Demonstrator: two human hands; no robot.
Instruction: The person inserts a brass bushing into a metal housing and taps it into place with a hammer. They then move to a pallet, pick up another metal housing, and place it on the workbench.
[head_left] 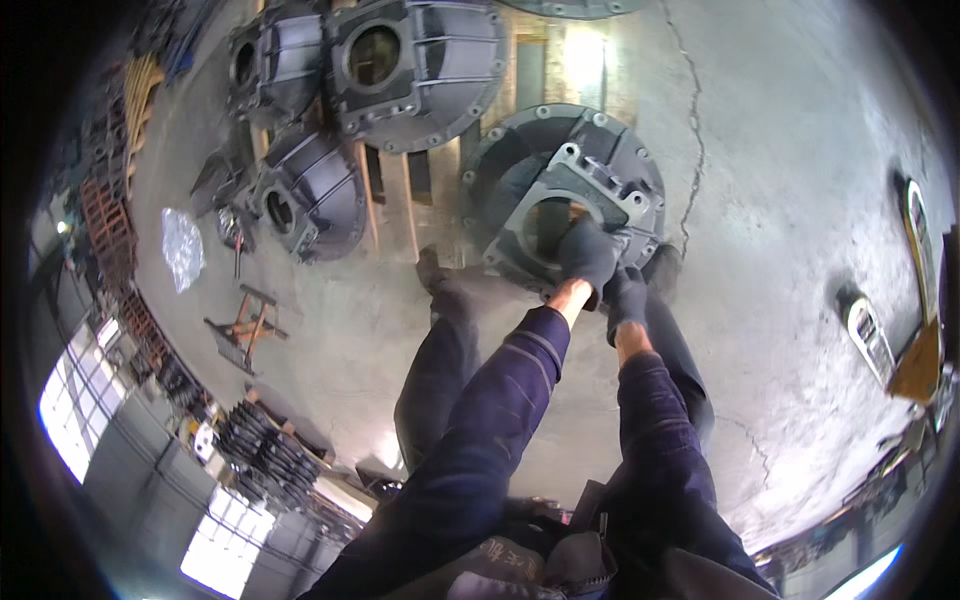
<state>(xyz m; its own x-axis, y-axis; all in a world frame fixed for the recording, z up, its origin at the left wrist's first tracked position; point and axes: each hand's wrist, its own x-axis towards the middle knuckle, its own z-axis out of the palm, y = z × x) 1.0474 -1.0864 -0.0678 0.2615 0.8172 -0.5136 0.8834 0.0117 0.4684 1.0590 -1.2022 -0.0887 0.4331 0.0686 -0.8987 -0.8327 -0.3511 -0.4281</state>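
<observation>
Presently, both gloved hands are on a dark metal housing (560, 180) that sits on the concrete floor (780, 200) just beside a wooden pallet (415, 195). The left hand (588, 252) is clenched over the lower edge of its square flange; the right hand (627, 295) grips the same edge just beside it. Three similar castings (415, 65) lie on the pallet, well apart from a clear plastic bag (182, 245) farther left.
</observation>
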